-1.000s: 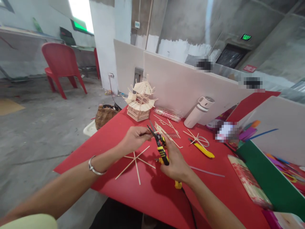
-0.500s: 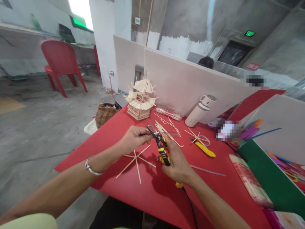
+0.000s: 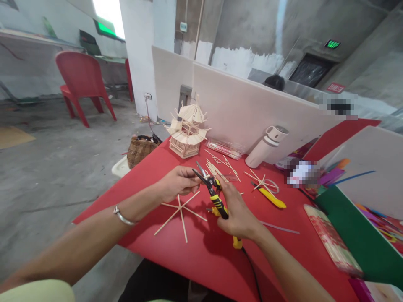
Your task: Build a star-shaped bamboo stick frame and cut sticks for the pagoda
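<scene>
My right hand (image 3: 237,207) grips black-and-yellow spring-handled snips (image 3: 218,205), their blades spread and pointing up and left. My left hand (image 3: 181,182), a silver bangle on its wrist, pinches a small wooden stick (image 3: 206,177) by the blades; most of that stick is hidden by fingers and tool. Below my left hand, a star of crossed wooden sticks (image 3: 179,208) lies flat on the red table (image 3: 151,247). Partly covered by my right hand is a yellow tool with a black cord, seemingly a glue gun (image 3: 237,242).
Behind my hands stand a wooden-stick pagoda model (image 3: 185,134) and a pale thermos (image 3: 264,149). Loose sticks (image 3: 217,170), a second stick star (image 3: 261,181), yellow-handled pliers (image 3: 272,198) and a translucent strip (image 3: 280,227) lie about. A green box (image 3: 355,226) borders the right side.
The view has shifted slightly. My right hand and the snips have tilted a little down and right; my left hand keeps its pinch beside the blades.
</scene>
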Demonstrator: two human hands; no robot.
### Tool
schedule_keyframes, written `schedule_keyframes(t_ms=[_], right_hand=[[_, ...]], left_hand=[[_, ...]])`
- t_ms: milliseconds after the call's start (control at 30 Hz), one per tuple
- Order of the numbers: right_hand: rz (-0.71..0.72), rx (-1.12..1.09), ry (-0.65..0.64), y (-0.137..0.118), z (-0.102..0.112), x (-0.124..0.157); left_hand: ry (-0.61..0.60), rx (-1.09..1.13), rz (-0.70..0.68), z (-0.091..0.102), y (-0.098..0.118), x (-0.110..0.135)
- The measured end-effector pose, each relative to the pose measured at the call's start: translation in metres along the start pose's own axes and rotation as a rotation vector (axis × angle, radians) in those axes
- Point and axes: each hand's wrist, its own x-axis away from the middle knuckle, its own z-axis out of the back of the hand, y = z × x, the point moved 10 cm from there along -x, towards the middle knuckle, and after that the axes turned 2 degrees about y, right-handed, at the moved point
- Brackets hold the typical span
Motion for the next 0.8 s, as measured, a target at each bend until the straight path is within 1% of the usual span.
schedule_keyframes(t_ms=[100,267,400,533,600,733,800], right_hand=[[0.021,-0.002,-0.024,-0.002,0.002,-0.001],[0.058,0.034,-0.066,-0.004,0.001,-0.003],[0.05,0.035,-0.057,0.0,-0.001,-0.004],[0.029,-0.013,-0.001,0.0,-0.002,-0.008],[-0.007,-0.04,0.013,0.001,-0.004,-0.011],[-0.083,-0.068,0.005,0.007,-0.009,-0.016],[-0.101,-0.106,-0.023,0.008,-0.012,-0.017]], left_hand=[[-0.049,0.078,0.056,0.0,-0.008,0.0],[-0.102,0.12,0.131,-0.005,-0.015,0.0],[-0.026,0.086,0.079,-0.001,-0.009,-0.001],[0.009,0.024,0.032,0.001,-0.005,-0.003],[0.049,-0.047,-0.016,0.004,-0.001,-0.004],[0.168,-0.243,-0.151,0.014,0.013,-0.005],[0.181,-0.285,-0.155,0.017,0.013,-0.006]])
